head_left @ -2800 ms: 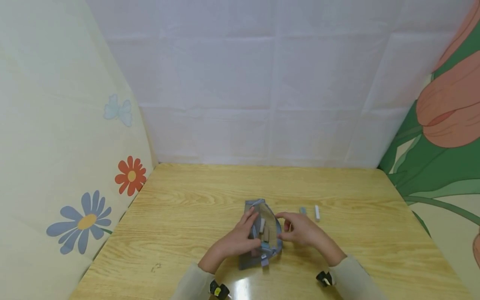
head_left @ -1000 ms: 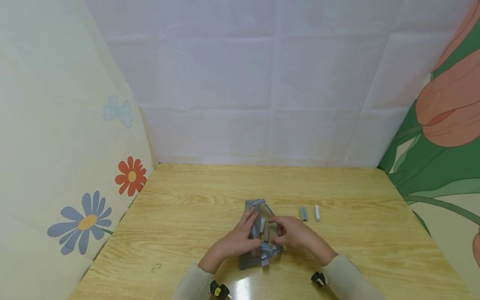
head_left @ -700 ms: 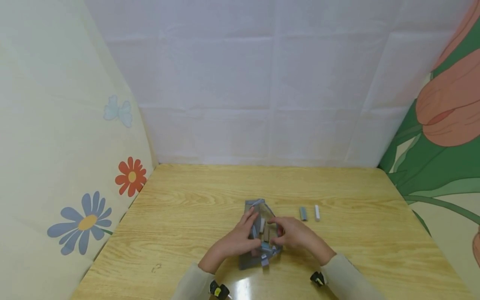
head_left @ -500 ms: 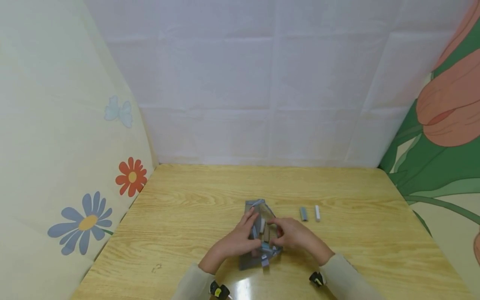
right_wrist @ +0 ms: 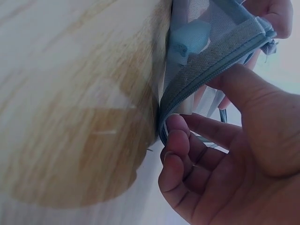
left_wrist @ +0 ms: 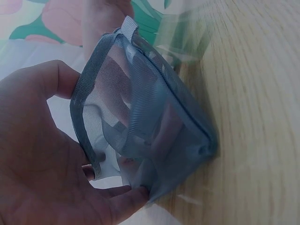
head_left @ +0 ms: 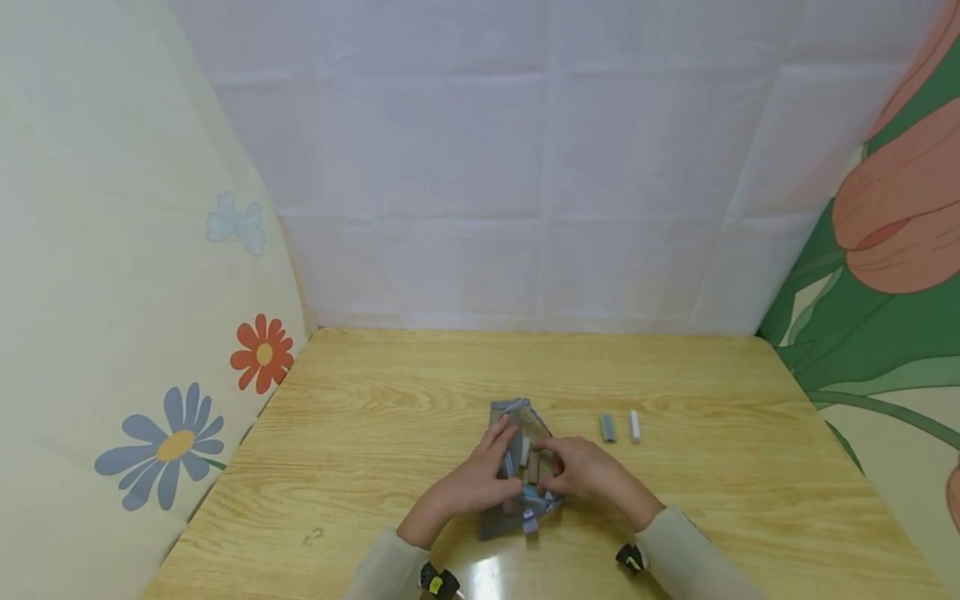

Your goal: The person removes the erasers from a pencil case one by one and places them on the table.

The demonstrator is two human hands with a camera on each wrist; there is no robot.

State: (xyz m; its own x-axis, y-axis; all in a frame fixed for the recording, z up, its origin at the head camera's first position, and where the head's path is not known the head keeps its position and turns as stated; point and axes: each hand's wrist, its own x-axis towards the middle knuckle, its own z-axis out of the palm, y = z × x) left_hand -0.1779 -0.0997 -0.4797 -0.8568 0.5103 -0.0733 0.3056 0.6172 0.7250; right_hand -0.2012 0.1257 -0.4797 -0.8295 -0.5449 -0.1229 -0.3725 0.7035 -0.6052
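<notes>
A blue-grey mesh zip pouch [head_left: 495, 523] lies on the table with its mouth spread. My left hand [head_left: 476, 485] grips its left side, and in the left wrist view the thumb and fingers hold the zipped rim [left_wrist: 84, 103]. Inside the pouch show a tan block [head_left: 533, 468], a whitish piece and something light blue. My right hand [head_left: 588, 468] reaches over the right rim. In the right wrist view its thumb [right_wrist: 239, 84] and index finger go behind the zip edge, with their tips hidden; the other fingers curl outside. Whether it pinches anything is hidden.
Beyond the right hand, a small blue-green block [head_left: 607, 427] and a white stick-shaped block [head_left: 635, 426] lie side by side on the wooden table [head_left: 375, 392]. A pale lilac tab [head_left: 530, 526] shows at the pouch's near end. Cloth hangings surround the table.
My right hand has shifted left from the pouch's right rim to over its opening, uncovering the whole blue-green block. In the last second it barely moves. My left hand stays put.
</notes>
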